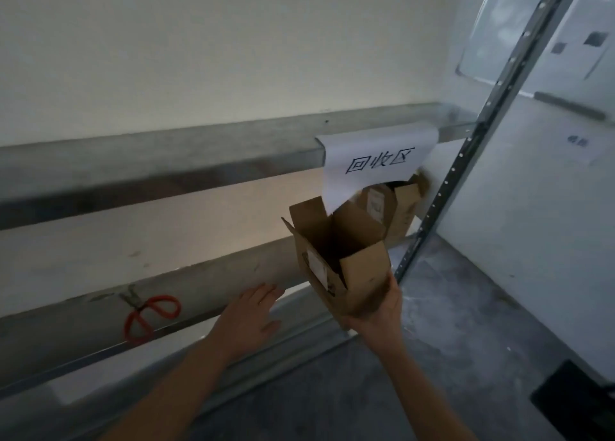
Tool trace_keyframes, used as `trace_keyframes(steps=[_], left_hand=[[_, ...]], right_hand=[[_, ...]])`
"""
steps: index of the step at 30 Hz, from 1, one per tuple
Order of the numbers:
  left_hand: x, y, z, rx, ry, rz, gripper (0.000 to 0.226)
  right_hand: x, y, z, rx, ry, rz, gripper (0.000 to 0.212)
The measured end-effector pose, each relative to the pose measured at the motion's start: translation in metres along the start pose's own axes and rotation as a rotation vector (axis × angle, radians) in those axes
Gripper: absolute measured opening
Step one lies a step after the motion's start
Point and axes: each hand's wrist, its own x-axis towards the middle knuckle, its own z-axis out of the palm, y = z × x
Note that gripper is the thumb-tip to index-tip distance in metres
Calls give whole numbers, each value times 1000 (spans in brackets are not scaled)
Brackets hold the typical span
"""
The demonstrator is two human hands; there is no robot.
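My right hand (379, 310) grips an open, empty cardboard box (336, 257) from below, holding it tilted in the air at the front edge of a metal shelf (206, 284). Its flaps stand up and a white label shows on its left side. My left hand (248, 314) is open with straight fingers, hovering at the shelf's front edge, left of the box. Behind the held box, more opened cardboard boxes (399, 207) stand on the shelf under a hanging paper sign (376, 164) with handwritten characters.
Red-handled scissors (146, 314) lie on the shelf to the left. An upper shelf beam (166, 161) runs across above. A perforated metal upright (466, 154) stands at the right. Grey concrete floor (449, 357) lies below, with a dark object (579, 404) at the bottom right.
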Motion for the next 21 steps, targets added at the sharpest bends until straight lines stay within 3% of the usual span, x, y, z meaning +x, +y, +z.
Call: trace_keyframes(steps=[8,13,15,18,21], left_hand=[[118,62,37,-173,-32,-87,66],[197,118,73,-989,-19,-322,79],[223,135,84,-1170,60,-378,83],[250,143,95,-1199,215,-474,74],[262,141,97,-1094,310,-591,65]], right_hand=[[112,51,-39,18,-43,67,142],[166,75,-33,50,-55,76,142],[181,82,-28,36,-78,46,142],[202,94,-25,37,-145,13,126],[216,103,-28,124,-239,47,95]])
